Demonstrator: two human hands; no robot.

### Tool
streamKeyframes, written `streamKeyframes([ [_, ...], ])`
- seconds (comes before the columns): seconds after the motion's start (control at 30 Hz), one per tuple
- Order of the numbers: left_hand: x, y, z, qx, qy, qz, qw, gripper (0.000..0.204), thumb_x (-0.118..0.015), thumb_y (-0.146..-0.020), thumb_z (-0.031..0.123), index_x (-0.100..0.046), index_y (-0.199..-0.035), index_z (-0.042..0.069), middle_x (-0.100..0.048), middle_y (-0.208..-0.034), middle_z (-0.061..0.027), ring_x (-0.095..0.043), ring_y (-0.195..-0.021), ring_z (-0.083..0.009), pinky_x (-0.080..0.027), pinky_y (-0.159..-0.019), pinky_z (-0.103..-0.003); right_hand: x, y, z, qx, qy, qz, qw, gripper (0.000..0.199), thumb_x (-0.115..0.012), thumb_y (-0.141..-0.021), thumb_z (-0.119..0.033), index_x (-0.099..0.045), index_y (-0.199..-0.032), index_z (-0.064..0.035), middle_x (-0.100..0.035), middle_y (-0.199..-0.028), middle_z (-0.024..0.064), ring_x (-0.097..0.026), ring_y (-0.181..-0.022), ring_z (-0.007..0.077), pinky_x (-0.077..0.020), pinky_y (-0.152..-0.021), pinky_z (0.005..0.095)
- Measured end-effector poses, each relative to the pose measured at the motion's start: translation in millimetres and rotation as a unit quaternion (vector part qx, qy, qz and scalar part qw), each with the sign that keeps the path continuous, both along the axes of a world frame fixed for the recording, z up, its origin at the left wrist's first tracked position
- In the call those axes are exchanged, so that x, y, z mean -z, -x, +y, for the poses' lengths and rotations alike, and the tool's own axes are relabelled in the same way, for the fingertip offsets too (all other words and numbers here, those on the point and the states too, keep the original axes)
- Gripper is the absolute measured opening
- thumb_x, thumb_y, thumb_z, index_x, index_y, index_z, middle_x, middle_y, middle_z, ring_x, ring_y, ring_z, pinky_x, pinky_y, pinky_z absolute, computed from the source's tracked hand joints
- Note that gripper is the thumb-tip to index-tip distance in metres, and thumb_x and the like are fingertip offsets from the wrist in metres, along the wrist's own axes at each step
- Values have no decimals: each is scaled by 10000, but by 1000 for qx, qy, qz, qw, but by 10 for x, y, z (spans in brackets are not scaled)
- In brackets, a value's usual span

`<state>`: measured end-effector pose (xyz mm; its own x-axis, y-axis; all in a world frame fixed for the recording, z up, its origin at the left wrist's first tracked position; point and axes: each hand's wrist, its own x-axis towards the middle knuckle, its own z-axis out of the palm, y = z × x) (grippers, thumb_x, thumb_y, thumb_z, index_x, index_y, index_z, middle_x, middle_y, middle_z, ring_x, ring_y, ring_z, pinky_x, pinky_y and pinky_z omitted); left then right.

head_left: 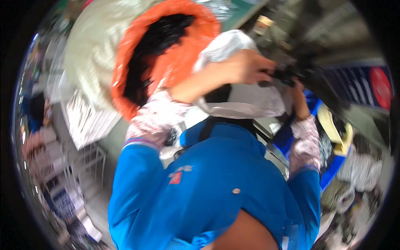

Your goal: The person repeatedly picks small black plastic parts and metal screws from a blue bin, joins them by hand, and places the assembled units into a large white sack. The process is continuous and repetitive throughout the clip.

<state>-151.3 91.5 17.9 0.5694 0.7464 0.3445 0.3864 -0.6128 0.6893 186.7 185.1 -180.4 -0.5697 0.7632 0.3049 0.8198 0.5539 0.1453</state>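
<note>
My left hand [249, 67] reaches across to the right above a white plastic bag [250, 102]; its fingers are closed in a pinch. Close beside it my right hand [298, 95] is raised, fingers bent round something dark. Between the two hands is a small black piece [285, 75], too smeared by motion to name. The white bag gapes open below my left wrist, with a dark inside. Left of it stands an orange plastic bag [166, 68], open at the top, holding many black pieces [164, 33].
A pale woven sack [89, 54] leans behind the orange bag. At right is a blue bin [329, 177] with yellowish parts [331, 125] and black pieces. Grey machinery [333, 31] stands far right, beside a blue panel [350, 85]. A white rack [85, 166] is at left.
</note>
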Motion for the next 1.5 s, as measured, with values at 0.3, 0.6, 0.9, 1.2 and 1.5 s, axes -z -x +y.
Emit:
streamKeyframes([
  [0.3, 551, 823, -730, -296, -72, 43, 952, 348, -730, -803, 268, -592, -1064, 85, -658, -973, -156, -634, -883, -376, -508, -741, -465, -116, -17, 142, 108, 211, 314, 919, 278, -598, -888, -141, -643, -1142, -36, -699, -1002, 132, -668, -845, 294, -543, -735, 372],
  [0.6, 1318, 2818, -1569, -465, 68, 282, 836, 178, -603, -802, 16, -675, -952, 79, -684, -902, -172, -619, -900, -383, -493, -835, -455, -1391, 552, -780, 110, 424, 733, 520, 195, -687, -867, -51, -668, -1051, 10, -693, -995, 108, -674, -870, 199, -571, -743, 330],
  [0.9, 764, 3033, -1031, -567, 51, -76, 819, 330, -568, -940, 44, -557, -1258, -44, -625, -1157, -149, -596, -1071, -247, -466, -942, -362, -1891, 994, -1150, 45, 429, 727, 534, 168, -713, -860, -116, -697, -991, -11, -684, -849, 88, -628, -733, 179, -518, -679, 325],
  [1.2, 556, 2525, -943, -116, 253, -847, 453, 395, -643, -816, -60, -520, -1190, -97, -520, -1015, -120, -481, -951, -248, -421, -890, -394, -1693, 1225, -1134, 46, 397, 799, 448, 186, -751, -822, -137, -711, -913, 21, -680, -742, 56, -590, -595, 128, -475, -580, 276],
  [1.5, 638, 994, -687, 77, 426, -810, 397, 491, -598, -854, -4, -455, -1322, -46, -517, -1312, -141, -516, -1133, -236, -388, -1029, -420, -1618, 651, -1850, 80, 103, 511, 850, 198, -682, -844, -102, -727, -1036, -88, -663, -839, 120, -652, -756, 261, -532, -683, 349],
])
